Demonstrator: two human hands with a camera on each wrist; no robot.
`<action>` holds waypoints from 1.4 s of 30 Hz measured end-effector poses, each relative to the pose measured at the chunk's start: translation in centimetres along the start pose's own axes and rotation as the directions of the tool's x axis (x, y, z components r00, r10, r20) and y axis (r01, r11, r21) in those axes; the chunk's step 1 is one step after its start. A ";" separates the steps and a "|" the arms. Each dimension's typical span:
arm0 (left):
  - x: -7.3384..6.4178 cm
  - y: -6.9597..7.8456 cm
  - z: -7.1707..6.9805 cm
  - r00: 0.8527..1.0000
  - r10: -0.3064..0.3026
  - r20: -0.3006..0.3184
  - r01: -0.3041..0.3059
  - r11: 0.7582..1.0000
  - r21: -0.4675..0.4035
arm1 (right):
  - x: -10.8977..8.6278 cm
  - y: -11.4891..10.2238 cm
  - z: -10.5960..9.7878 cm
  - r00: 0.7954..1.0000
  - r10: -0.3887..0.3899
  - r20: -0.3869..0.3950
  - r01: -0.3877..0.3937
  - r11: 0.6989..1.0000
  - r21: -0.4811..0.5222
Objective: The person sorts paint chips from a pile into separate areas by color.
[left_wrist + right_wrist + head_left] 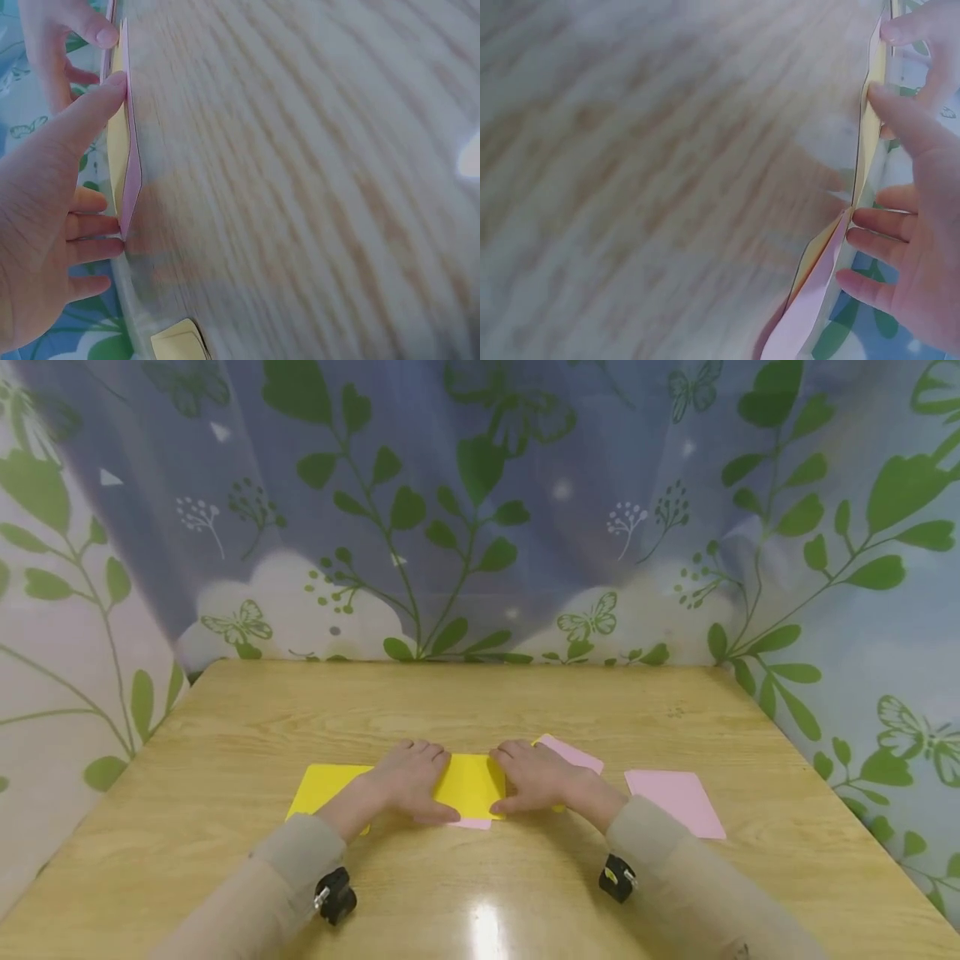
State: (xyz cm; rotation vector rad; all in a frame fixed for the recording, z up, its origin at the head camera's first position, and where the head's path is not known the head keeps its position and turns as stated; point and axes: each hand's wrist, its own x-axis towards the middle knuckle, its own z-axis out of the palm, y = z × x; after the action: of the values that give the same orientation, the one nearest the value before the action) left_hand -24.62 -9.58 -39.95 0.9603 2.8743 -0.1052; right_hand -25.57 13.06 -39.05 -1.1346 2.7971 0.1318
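Observation:
A yellow paper sheet (pixel 471 787) lies on the table between the two hands, over a pink sheet (pixel 472 824) whose near edge shows below it. My left hand (pixel 405 777) rests at its left side, with fingers fairly straight and the thumb at the near edge. From the other side my right hand (pixel 534 772) touches it, thumb near the front corner. In the left wrist view the yellow layer (pixel 118 150) and pink layer (pixel 132 180) stand slightly apart and bowed. The right wrist view shows the right fingers (pixel 885 223) extended beside the paper.
Yellow paper (pixel 322 785) lies at the left, partly under the left forearm. A pink sheet (pixel 573 753) with yellow edges showing lies behind the right hand. Farther right is another pink sheet (pixel 675 802). A leaf-patterned curtain (pixel 480 527) hangs behind the wooden table (pixel 480 702).

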 end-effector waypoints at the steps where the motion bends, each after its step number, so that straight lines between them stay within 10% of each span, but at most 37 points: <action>1: 0.0 0.0 0.0 1.000 0.002 -0.001 -0.002 1.000 0.001 | 0.0 0.0 -0.1 1.000 -0.005 0.002 0.005 1.000 0.001; 42: 0.4 0.2 -0.5 0.998 0.058 0.019 -0.058 0.998 0.021 | 1.5 0.0 -0.8 0.997 -0.049 0.067 0.049 0.999 0.007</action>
State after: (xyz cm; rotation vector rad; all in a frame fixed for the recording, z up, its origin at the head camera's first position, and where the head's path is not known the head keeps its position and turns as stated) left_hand -24.86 -9.18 -39.48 1.0399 2.8318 -0.1394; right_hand -26.72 11.91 -38.47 -1.1743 2.7070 0.1544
